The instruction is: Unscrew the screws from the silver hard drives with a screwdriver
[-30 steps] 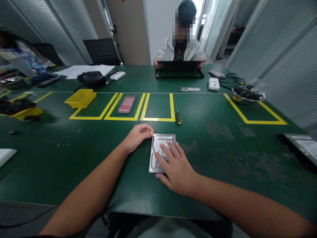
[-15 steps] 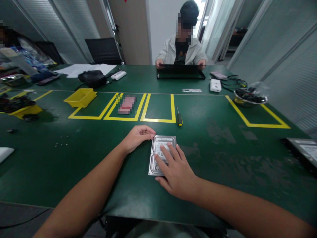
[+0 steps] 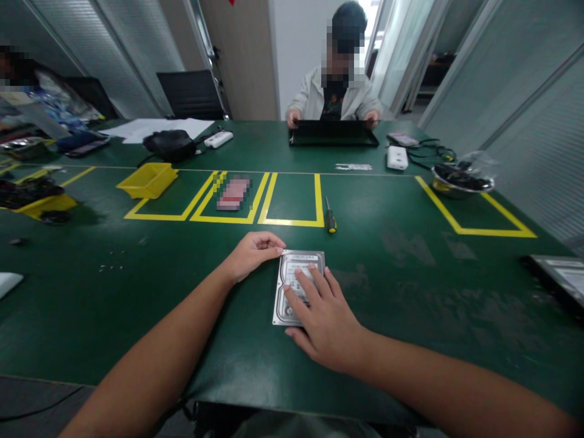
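A silver hard disk drive (image 3: 292,267) lies flat on the green table (image 3: 137,304) in front of me. My right hand (image 3: 323,316) rests flat on top of it, fingers stretched out over the label. My left hand (image 3: 253,252) sits at the drive's far left corner, fingers curled in a pinch against that corner. Whether anything small is between those fingertips cannot be made out.
A screwdriver (image 3: 329,216) lies beyond the drive beside yellow taped boxes (image 3: 292,220). A yellow bin (image 3: 148,180) stands at left, small screws (image 3: 114,265) lie loose, a metal bowl (image 3: 460,177) at right. Another person (image 3: 335,97) sits opposite at a laptop (image 3: 333,132).
Both hands stay on the drive almost unmoved. Only the view has shifted slightly.
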A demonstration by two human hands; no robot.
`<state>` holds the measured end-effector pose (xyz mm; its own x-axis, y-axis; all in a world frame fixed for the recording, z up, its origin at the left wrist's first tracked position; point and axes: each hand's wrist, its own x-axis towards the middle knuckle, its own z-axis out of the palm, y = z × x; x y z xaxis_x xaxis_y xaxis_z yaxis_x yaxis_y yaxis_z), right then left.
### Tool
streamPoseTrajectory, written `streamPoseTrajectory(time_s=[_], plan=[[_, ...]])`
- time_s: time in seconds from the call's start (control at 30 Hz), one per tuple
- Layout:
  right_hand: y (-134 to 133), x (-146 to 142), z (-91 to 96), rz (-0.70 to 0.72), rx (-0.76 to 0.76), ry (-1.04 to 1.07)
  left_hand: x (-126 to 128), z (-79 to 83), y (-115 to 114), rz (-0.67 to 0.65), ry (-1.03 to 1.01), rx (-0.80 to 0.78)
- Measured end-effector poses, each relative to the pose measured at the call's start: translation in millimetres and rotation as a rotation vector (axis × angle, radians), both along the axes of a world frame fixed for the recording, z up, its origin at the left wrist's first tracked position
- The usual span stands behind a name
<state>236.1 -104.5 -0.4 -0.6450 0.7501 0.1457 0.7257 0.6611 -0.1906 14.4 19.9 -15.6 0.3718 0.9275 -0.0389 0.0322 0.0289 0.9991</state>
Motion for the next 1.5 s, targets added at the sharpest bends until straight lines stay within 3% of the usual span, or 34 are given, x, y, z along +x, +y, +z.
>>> streamPoseTrajectory(time_s=[0.8,1.17,1.5], plan=[[3,1,-1.0,0.012,-0.007,-0.017,-3,4.1,6,-0.041,0.196,0.138],[4,0,-2.3,0.011,-0.009,-0.01,-6,-2.3,12,-0.103,0.291,0.231],[5,-1,-2.8,0.016,-0.016,-0.012,-5,-3.8,13,-0.105,0.271,0.192]])
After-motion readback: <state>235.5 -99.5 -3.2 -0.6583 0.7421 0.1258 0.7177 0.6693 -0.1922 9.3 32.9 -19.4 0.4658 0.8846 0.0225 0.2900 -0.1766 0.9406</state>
